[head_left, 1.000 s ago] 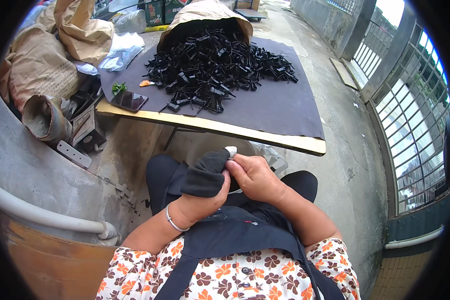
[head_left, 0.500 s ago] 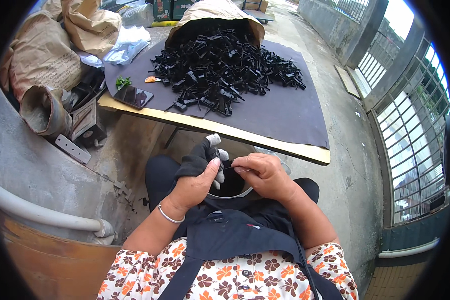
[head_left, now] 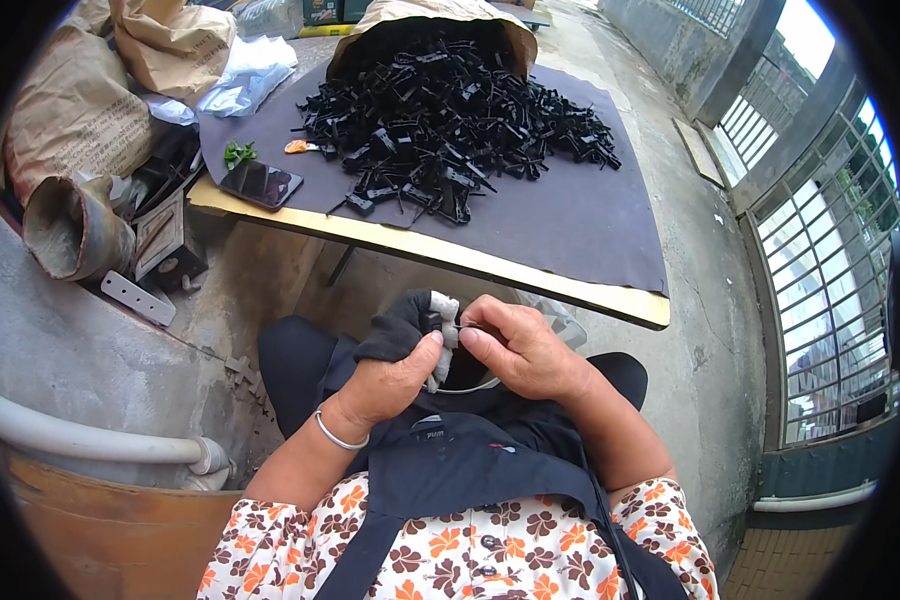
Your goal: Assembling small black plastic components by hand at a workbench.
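Observation:
My left hand point(head_left: 400, 350) wears a dark fabric glove with white wraps on the fingertips. Its fingers are curled round a small black plastic part point(head_left: 433, 322), mostly hidden by the glove. Against it comes my right hand point(head_left: 520, 348), bare, with thumb and forefinger pinched on a thin metal sliver point(head_left: 460, 326) whose kind is too small to make out. Both hands meet over my lap, above a bucket point(head_left: 462, 388) with a pale rim and a dark inside. On the table ahead lies a big heap of black plastic parts point(head_left: 440, 125), spilling from a paper sack point(head_left: 515, 35).
The table point(head_left: 590, 235) has a dark cover and a pale wooden front edge point(head_left: 420, 255) just beyond my hands. A phone point(head_left: 260, 184), green leaves point(head_left: 238, 153) and an orange-and-white item point(head_left: 300, 147) lie at its left. Paper sacks point(head_left: 75, 120) stand further left; barred railings point(head_left: 830, 270) are at right.
My left fingers have curled in more, and my right hand has moved slightly left and closer to them. The view has shifted a little.

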A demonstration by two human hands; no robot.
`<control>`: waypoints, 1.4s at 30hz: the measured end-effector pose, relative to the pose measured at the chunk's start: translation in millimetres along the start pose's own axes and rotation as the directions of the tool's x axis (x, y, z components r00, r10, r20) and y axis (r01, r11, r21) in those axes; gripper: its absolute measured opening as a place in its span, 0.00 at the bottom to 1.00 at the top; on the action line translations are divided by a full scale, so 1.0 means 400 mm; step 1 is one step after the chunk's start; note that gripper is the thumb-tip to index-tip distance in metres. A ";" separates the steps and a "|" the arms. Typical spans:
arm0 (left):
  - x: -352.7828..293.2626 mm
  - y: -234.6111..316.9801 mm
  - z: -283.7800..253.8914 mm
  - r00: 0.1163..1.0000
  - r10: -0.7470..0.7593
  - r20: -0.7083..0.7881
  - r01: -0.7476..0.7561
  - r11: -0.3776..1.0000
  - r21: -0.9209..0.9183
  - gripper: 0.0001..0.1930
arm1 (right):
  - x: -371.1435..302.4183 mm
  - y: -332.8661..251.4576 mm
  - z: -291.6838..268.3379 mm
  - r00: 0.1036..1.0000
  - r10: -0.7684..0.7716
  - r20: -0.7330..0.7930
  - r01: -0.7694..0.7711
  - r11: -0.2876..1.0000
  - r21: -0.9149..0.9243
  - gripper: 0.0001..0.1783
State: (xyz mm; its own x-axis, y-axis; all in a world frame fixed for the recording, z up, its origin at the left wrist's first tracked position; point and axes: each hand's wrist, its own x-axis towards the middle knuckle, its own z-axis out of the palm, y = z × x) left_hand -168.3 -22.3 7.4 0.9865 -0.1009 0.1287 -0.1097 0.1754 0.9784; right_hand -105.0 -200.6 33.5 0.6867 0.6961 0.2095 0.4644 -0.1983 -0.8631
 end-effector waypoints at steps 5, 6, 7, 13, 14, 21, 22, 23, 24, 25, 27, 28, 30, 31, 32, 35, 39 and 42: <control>0.018 -0.018 -0.001 1.000 -0.022 0.003 0.022 0.995 0.098 0.12 | 0.023 -0.004 -0.001 0.995 0.047 0.088 -0.028 0.977 -0.211 0.14; 0.023 -0.022 -0.001 0.999 0.035 -0.006 -0.033 0.980 0.197 0.12 | 0.029 -0.001 0.001 0.994 0.074 0.080 -0.057 0.980 -0.191 0.14; 0.028 -0.027 0.000 0.996 0.091 -0.007 -0.085 0.952 0.294 0.12 | 0.032 0.003 0.005 0.992 0.103 0.071 -0.089 0.981 -0.171 0.15; 0.044 -0.082 -0.003 0.967 0.250 -0.049 -0.198 0.858 0.474 0.11 | 0.038 0.089 0.046 0.979 0.194 0.056 -0.196 0.980 0.026 0.15; 0.049 -0.107 -0.014 0.966 0.254 -0.050 -0.202 0.858 0.473 0.11 | 0.040 0.100 0.045 0.964 0.246 0.100 -0.254 0.964 0.073 0.16; 0.057 -0.311 -0.082 0.954 -0.113 0.278 -0.205 0.434 0.877 0.26 | 0.148 0.148 -0.067 0.943 0.091 -0.321 -0.257 0.811 -0.526 0.15; 0.040 -0.353 -0.077 0.937 -0.060 0.344 -0.299 0.370 0.880 0.24 | 0.172 0.166 -0.074 0.941 0.138 -0.307 -0.303 0.747 -0.592 0.19; 0.032 -0.373 -0.073 0.884 -0.203 0.421 -0.331 0.363 0.871 0.24 | 0.190 0.183 -0.073 0.941 0.135 -0.309 -0.302 0.744 -0.596 0.19; 0.018 -0.388 -0.069 0.821 -0.362 0.442 -0.311 0.366 0.877 0.24 | 0.211 0.197 -0.064 0.938 0.134 -0.319 -0.317 0.705 -0.635 0.21; 0.012 -0.388 -0.062 0.731 -0.510 0.452 -0.291 0.367 0.884 0.25 | 0.233 0.204 -0.055 0.934 0.135 -0.331 -0.333 0.662 -0.671 0.23; 0.017 -0.390 -0.056 0.681 -0.577 0.452 -0.337 0.301 0.892 0.27 | 0.275 0.204 -0.049 0.916 0.208 -0.345 -0.394 0.632 -0.667 0.26; 0.018 -0.391 -0.062 0.636 -0.635 0.438 -0.299 0.320 0.899 0.28 | 0.293 0.198 -0.044 0.900 0.253 -0.356 -0.434 0.611 -0.662 0.23; 0.011 -0.387 -0.070 0.587 -0.692 0.422 -0.260 0.332 0.907 0.29 | 0.306 0.196 -0.041 0.881 0.296 -0.369 -0.472 0.591 -0.654 0.22; 0.005 -0.379 -0.071 0.576 -0.713 0.399 -0.235 0.322 0.917 0.29 | 0.307 0.203 -0.045 0.881 0.326 -0.344 -0.474 0.589 -0.654 0.23; 0.000 -0.374 -0.073 0.564 -0.735 0.377 -0.211 0.313 0.926 0.30 | 0.306 0.209 -0.051 0.878 0.357 -0.320 -0.477 0.586 -0.655 0.25; 0.003 -0.366 -0.076 0.556 -0.740 0.378 -0.174 0.341 0.924 0.30 | 0.268 0.224 -0.072 0.913 0.294 -0.282 -0.407 0.617 -0.673 0.25; 0.031 -0.350 -0.056 0.505 -0.765 0.400 -0.182 0.358 0.916 0.31 | 0.224 0.211 -0.125 0.904 0.218 -0.368 -0.409 0.693 -0.594 0.26; 0.027 -0.370 -0.054 0.592 -0.694 0.409 -0.214 0.354 0.910 0.30 | 0.236 0.177 -0.166 0.868 0.216 -0.447 -0.437 0.759 -0.483 0.25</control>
State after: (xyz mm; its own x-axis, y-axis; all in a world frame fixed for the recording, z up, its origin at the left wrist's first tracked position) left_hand -138.6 -28.1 -139.5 0.6110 -0.5822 -0.5364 -0.3602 -0.8078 0.4665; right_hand 29.6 -194.6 22.7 0.9463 0.2532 0.2010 0.3223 -0.7878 -0.5248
